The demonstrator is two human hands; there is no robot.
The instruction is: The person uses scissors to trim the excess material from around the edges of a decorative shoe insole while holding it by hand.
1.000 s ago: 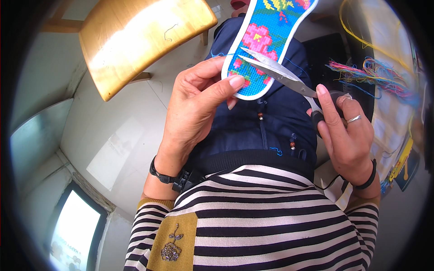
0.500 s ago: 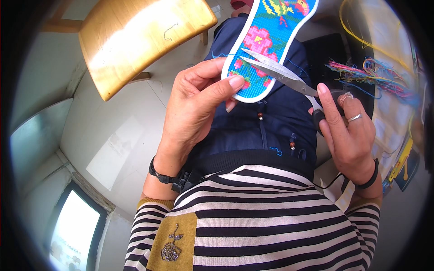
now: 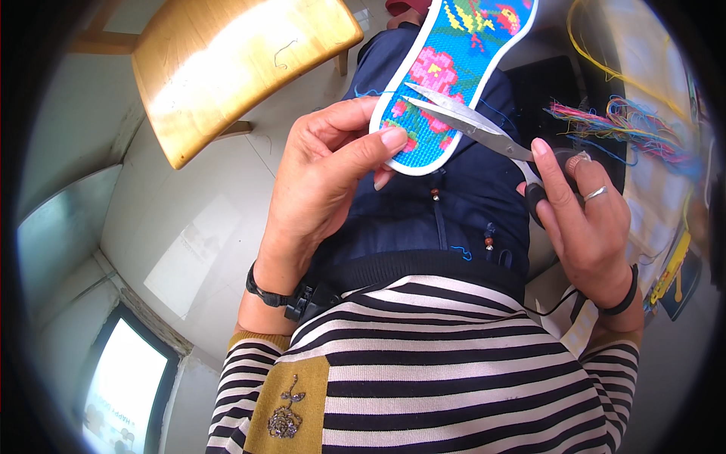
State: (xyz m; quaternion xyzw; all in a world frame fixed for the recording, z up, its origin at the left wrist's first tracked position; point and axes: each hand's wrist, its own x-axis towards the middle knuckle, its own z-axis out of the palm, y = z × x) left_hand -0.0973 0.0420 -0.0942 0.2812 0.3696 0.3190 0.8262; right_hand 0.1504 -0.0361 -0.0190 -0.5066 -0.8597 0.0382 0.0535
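Note:
My left hand (image 3: pixel 318 181) pinches the lower left of a blue insole (image 3: pixel 454 68) with white binding and pink, yellow and green flower embroidery, thumb on top. A blue thread (image 3: pixel 365 91) runs from its left edge. My right hand (image 3: pixel 586 223) grips steel scissors (image 3: pixel 476 127) with black handles; the blades are slightly parted and lie across the insole, tips near its left side. A copper-coloured thimble and a silver ring are on that hand. Beneath are my dark navy trousers (image 3: pixel 393 219).
A light wooden chair seat (image 3: pixel 227 76) is at upper left. At the right, bundled coloured threads (image 3: pixel 620 132) and loose yellow strands lie near a pale checked cloth (image 3: pixel 650 212) with yellow items. Pale tiled floor (image 3: pixel 181 197) and a bright framed panel (image 3: pixel 125 378) show at left.
The insole, scissors and my right hand have shifted slightly rightward and down. Both grips look the same, and the blade opening has barely changed.

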